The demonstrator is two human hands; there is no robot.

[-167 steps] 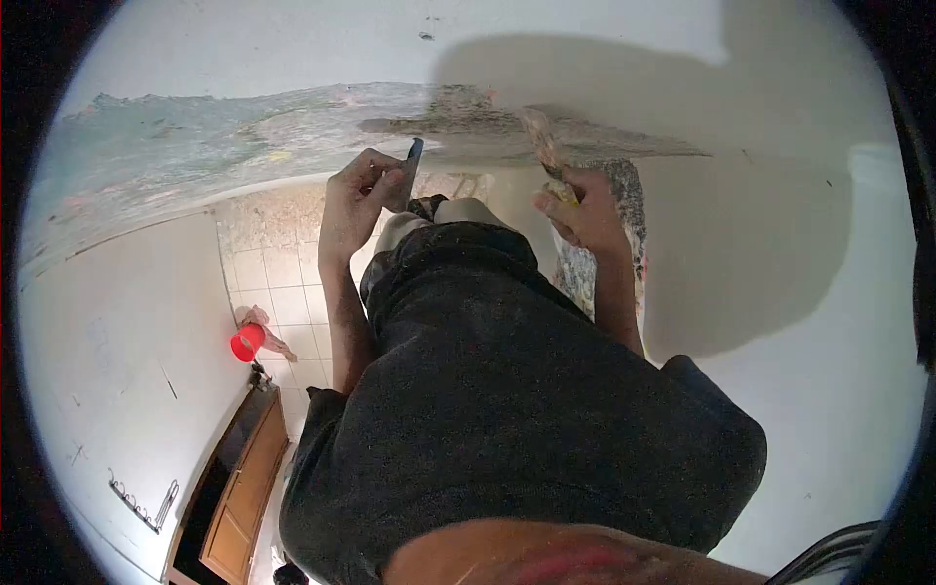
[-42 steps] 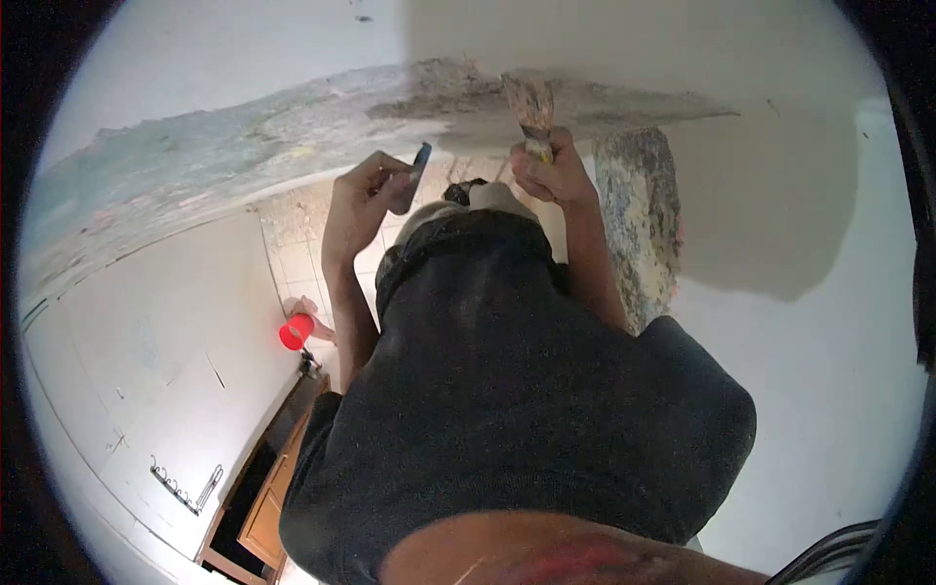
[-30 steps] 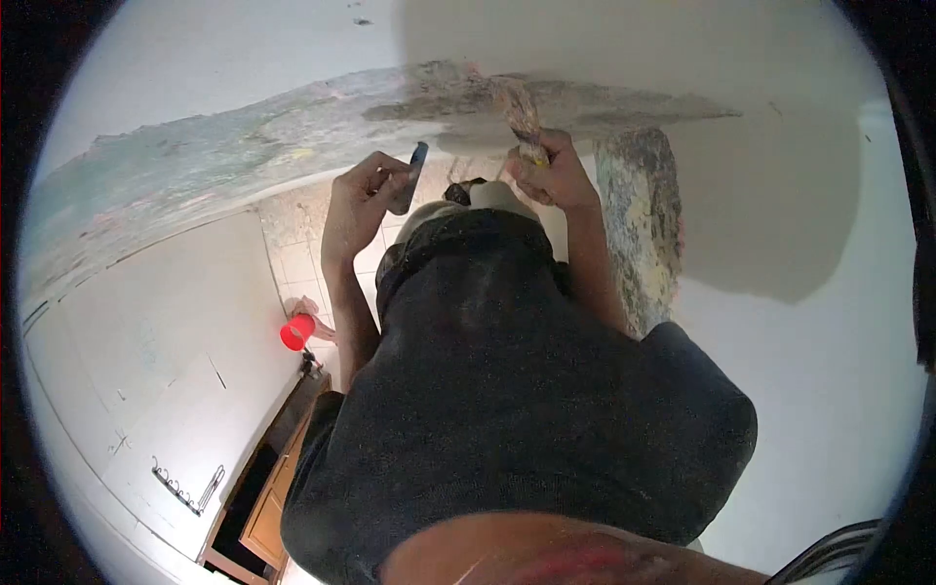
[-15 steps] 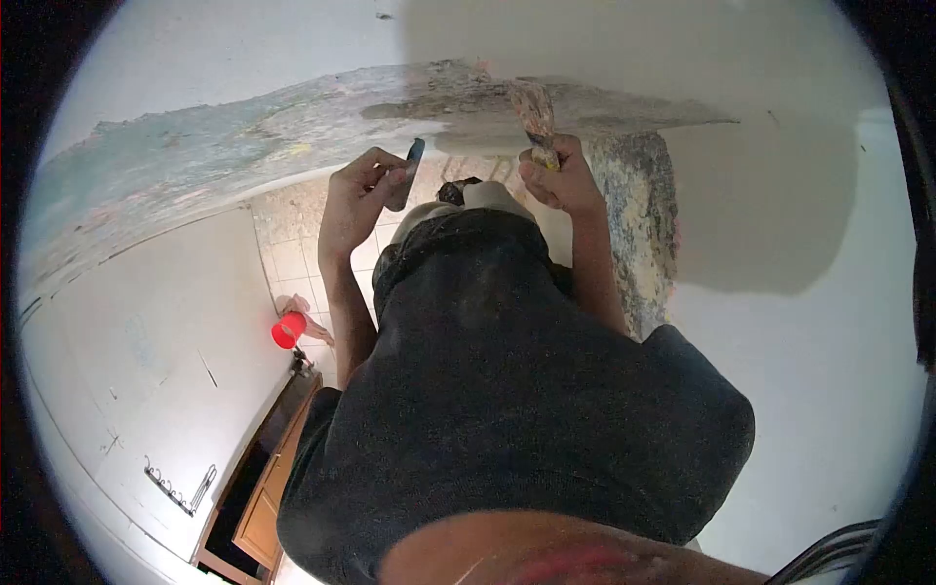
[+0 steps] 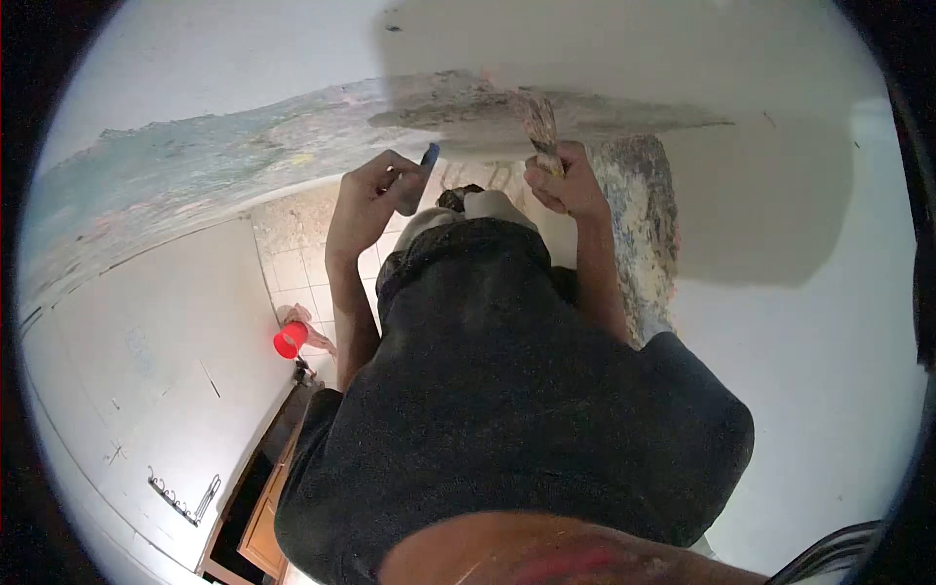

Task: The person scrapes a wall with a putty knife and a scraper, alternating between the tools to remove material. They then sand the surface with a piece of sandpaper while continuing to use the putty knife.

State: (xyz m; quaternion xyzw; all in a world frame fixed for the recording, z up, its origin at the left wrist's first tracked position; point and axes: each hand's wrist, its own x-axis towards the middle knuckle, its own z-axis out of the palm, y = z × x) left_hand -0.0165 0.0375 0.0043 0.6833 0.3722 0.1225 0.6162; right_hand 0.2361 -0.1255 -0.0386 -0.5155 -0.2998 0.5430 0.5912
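My left hand [image 5: 375,200] is closed on a flat scraper blade [image 5: 420,185] with a bluish edge, held in front of my body. My right hand [image 5: 570,182] grips a paint-crusted putty knife [image 5: 541,122], its broad end pointing up toward the wall. Both tools are near a rough band of stripped wall [image 5: 244,146], grey-green on the left and darker grey toward the middle. Whether either tool touches the wall, I cannot tell.
A peeled strip [image 5: 639,224] runs down the wall on the right. On the tiled floor [image 5: 292,268] at left stands a red bucket [image 5: 290,339] beside a pinkish cloth. A wooden cabinet [image 5: 263,526] and wall hooks [image 5: 174,499] are at lower left.
My left hand and its blade have moved slightly to the right. My right hand has shifted a little right and down, and the putty knife looks turned more edge-on.
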